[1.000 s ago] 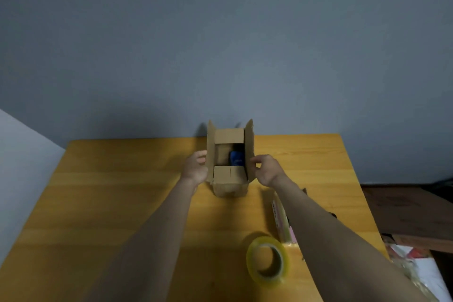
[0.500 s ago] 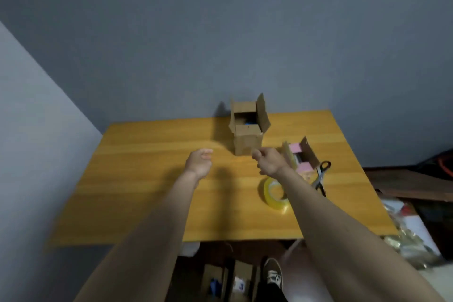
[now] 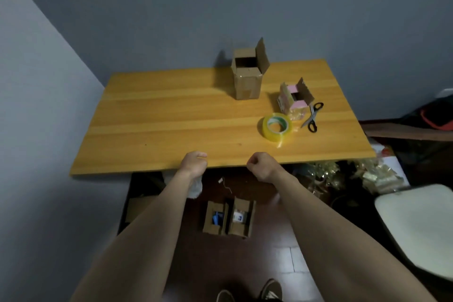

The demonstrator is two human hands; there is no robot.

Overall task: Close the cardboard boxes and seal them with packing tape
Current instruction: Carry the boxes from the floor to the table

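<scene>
Landmark: wooden table [image 3: 171, 115], set against a grey wall.

Item 1. Tall cardboard box [image 3: 247, 81], upright at the table's far edge, right of its middle. Top flaps stood open, the right flap raised highest; strips of clear tape showed on the front face. Contents could not be made out.

Item 2. Small box [image 3: 295, 98], pink inside, flaps open, on the table just right of and nearer than the tall box. Well apart from it, not touching.

Item 3. Roll of packing tape [image 3: 277, 127], yellowish-clear, lying flat on the table just in front of the small box, a short tail of tape hanging loose at its near side.

Item 4. Scissors [image 3: 312, 117], black-handled, blades closed, lying on the table just right of the tape roll and beside the small box.

Item 5. Two open boxes on the floor [image 3: 229, 218], side by side below the table's near edge; the left held something blue, the right something white.

Item 6. Left hand [image 3: 193, 164], at the table's near edge, fingers curled in, grasping nothing visible.

Item 7. Right hand [image 3: 262, 165], also at the near edge, right of the left hand, clenched in a loose fist, holding nothing. Neither hand touched any box or the tape.

Item 8. Pale chair seat [image 3: 416, 225], right of the table, on the near side.
</scene>
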